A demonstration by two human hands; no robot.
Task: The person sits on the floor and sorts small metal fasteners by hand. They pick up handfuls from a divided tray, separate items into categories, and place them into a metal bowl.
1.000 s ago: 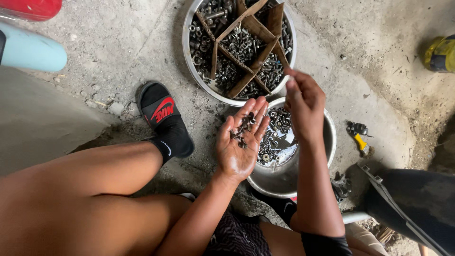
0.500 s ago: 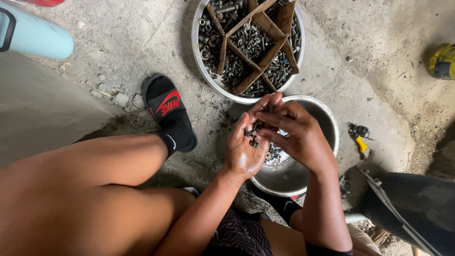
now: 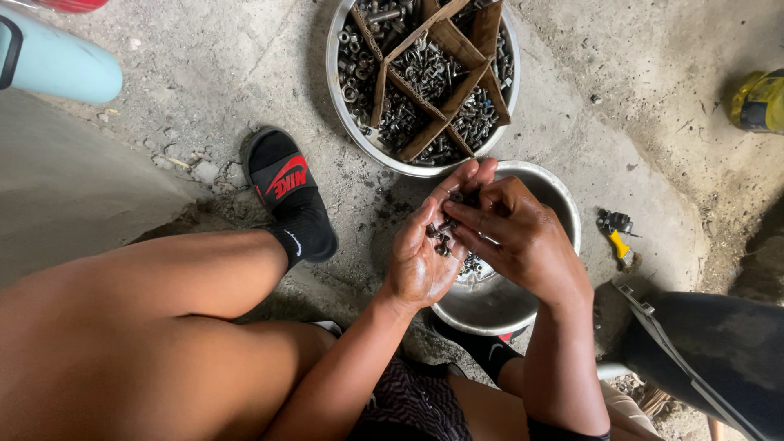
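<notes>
While the left hand (image 3: 420,261) lies cupped open, palm up, cradling small bolts (image 3: 443,237) above the steel bowl (image 3: 563,214), the right hand (image 3: 514,237) pinches its fingertips into that pile.

Small dark bolts (image 3: 445,237) in cupped palm

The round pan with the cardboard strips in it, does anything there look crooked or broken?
Yes. In the pan, the cardboard dividers sit askew, bent and uneven, so the sections are lopsided. Nuts and bolts stay inside. Nearby, a small yellow tool lies loose on the concrete floor.
</notes>
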